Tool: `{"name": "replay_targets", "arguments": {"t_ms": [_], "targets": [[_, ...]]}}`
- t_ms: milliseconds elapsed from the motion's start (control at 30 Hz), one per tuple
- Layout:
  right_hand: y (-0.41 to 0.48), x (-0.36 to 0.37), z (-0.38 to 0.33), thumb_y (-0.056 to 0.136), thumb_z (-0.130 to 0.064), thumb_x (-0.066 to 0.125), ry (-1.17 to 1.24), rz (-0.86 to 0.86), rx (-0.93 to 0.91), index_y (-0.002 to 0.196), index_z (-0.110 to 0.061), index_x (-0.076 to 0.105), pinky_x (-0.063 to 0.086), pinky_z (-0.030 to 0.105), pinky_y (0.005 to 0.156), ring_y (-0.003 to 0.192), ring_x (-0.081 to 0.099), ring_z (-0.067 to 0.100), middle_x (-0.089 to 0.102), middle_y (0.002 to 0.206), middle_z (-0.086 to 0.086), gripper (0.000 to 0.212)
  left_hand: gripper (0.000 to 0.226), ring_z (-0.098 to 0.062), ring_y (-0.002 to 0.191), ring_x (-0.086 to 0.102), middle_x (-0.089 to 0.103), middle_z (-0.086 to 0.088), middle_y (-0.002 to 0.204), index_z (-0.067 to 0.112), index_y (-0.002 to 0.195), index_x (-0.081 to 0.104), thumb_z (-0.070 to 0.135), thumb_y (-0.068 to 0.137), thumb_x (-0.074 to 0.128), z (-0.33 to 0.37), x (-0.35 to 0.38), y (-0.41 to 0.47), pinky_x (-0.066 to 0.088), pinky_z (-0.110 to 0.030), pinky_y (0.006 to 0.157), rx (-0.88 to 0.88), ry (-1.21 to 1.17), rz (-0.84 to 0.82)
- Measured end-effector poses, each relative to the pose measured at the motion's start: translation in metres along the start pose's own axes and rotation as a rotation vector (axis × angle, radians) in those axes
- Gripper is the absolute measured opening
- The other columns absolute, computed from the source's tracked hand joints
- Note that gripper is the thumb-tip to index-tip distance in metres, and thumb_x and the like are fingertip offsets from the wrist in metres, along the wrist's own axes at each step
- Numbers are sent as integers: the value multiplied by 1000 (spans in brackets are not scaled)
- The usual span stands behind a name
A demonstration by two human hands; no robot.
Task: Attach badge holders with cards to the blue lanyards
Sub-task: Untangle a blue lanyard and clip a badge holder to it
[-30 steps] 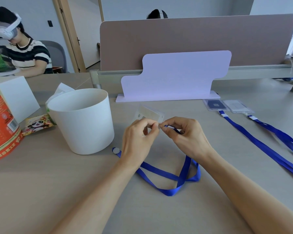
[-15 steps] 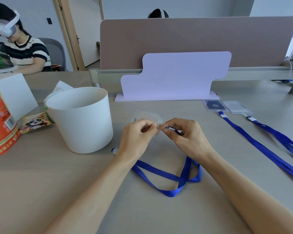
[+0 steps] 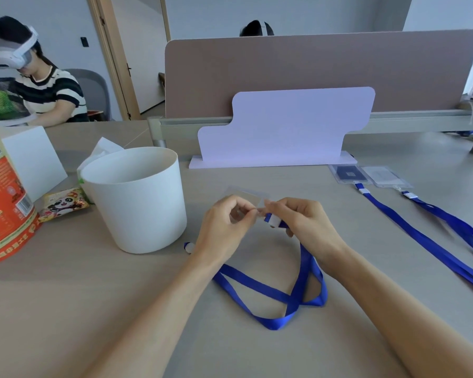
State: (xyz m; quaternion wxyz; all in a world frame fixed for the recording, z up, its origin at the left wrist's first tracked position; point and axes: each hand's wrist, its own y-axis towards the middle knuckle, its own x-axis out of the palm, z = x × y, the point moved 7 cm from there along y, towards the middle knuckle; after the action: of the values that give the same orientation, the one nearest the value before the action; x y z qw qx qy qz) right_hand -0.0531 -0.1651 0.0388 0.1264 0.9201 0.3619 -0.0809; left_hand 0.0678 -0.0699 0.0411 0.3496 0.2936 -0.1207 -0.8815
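I look down on a pale, wood-toned desk. Along its far edge I see a dusty-pink partition on a grey rail, with a white stepped board standing upright before it. Behind these I note a plain light wall and, at left, a wooden door frame beside an open doorway. A grey chair stands at the neighbouring desk. The light looks brightest to me at the right edge.
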Motion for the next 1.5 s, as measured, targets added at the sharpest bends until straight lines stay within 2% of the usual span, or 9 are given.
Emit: {"name": "replay_targets", "arguments": {"t_ms": [267,467,567,700,1033,1133,1233,1367,1500], "targets": [[1,-2,9,87,-6,65,-38,4,30,86,-11,70,49,18,62,66,63,6,76,81,4,8,6,-1,89,55,65,12,90,23,88,67,28,85,67,-6,7,2,43,-10,70,58,150,-25],[0,1,-2,89,-1,60,-184,-37,-114,78,-12,61,52,17,83,93,69,1,77,93,-7,15,61,-13,140,27,33,9,153,26,144,36,45,87,43,9,7,0,25,-32,109,399,618,8],[-1,2,-3,86,6,58,-242,-27,-135,69,-15,58,51,13,81,92,69,-5,77,90,-5,27,62,-15,141,28,42,8,146,23,146,34,46,88,39,6,12,-2,25,-34,111,425,696,-43],[0,-5,-1,84,3,65,-251,54,-117,63,-17,56,52,10,74,86,70,-5,77,83,-4,30,52,-16,113,46,53,4,116,21,129,51,45,83,48,6,6,-1,27,-27,100,412,652,33],[-4,-32,-6,84,-29,72,-246,295,-91,94,-24,60,42,11,55,61,54,-4,72,79,-13,16,25,-19,106,48,56,4,105,22,112,60,22,87,61,13,-4,-1,22,-32,104,454,588,186],[-2,-40,-4,85,-26,71,-120,343,-59,96,-23,64,51,27,66,66,60,7,73,85,-8,13,50,-21,134,35,52,-4,128,16,135,49,1,87,55,3,2,3,7,-40,118,406,549,81],[-1,-43,-5,86,-13,69,46,342,-34,96,-20,65,56,29,69,76,70,17,75,88,-2,12,62,-22,142,24,38,-5,146,14,145,35,-4,88,51,-4,9,2,25,-41,116,358,514,-62],[-2,-43,-9,86,-1,63,149,330,-33,95,-17,65,47,16,59,74,71,9,75,87,1,18,50,-8,135,33,44,6,143,23,143,38,13,95,48,-3,16,-3,29,-19,107,252,419,-238],[-2,-43,-15,90,-5,63,346,313,-42,97,-13,64,53,25,72,84,74,17,71,83,3,11,45,-3,126,42,54,16,131,29,138,43,39,95,51,4,26,-11,34,-28,108,40,212,-378]]}}
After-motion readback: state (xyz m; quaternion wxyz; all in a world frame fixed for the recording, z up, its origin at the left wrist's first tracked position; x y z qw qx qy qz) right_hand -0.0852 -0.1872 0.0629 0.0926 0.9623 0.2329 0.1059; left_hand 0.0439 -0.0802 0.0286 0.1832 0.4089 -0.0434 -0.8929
